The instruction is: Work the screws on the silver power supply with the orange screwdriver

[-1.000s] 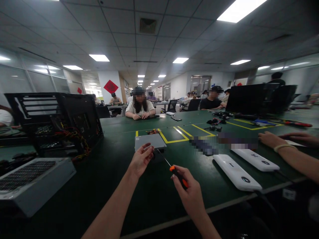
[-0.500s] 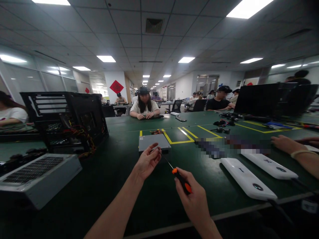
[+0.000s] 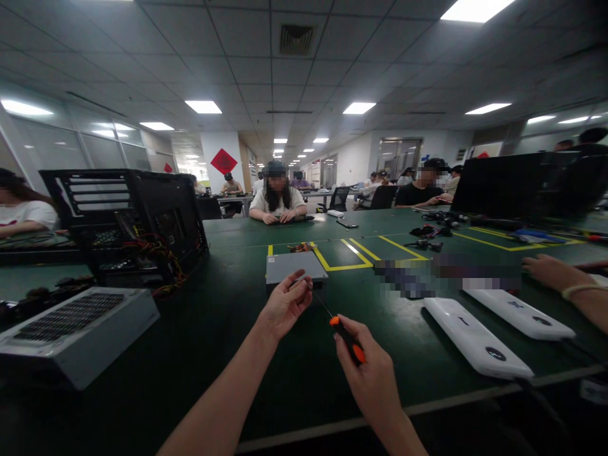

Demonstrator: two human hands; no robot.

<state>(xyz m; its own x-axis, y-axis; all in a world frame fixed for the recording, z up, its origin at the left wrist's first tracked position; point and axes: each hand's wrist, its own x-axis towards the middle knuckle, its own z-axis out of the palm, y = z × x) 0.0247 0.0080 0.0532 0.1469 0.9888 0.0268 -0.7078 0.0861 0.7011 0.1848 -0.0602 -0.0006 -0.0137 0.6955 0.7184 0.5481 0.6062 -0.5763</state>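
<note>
My right hand (image 3: 368, 370) is wrapped round the black and orange handle of a screwdriver (image 3: 349, 341). Its thin shaft points up and left, toward the fingertips of my left hand (image 3: 287, 307). Thumb and fingers of that left hand are pinched together at the screwdriver's tip; whatever sits between them is too small to make out. Just beyond my left hand lies a grey metal power supply unit (image 3: 292, 266) on the green table (image 3: 304, 405), partly covered by my fingers. Some coloured wires (image 3: 301, 247) show behind it.
At left stand an open black computer case (image 3: 161, 221) and a larger grey power supply (image 3: 95, 335) with a grille. White power banks (image 3: 475, 335) lie at right, near another person's hand (image 3: 553, 275). Yellow tape (image 3: 349, 267) marks the table. A person (image 3: 278, 199) sits opposite.
The view has shifted slightly. My left fingertips and the screwdriver's tip remain close together, with both hands in nearly the same pose.
</note>
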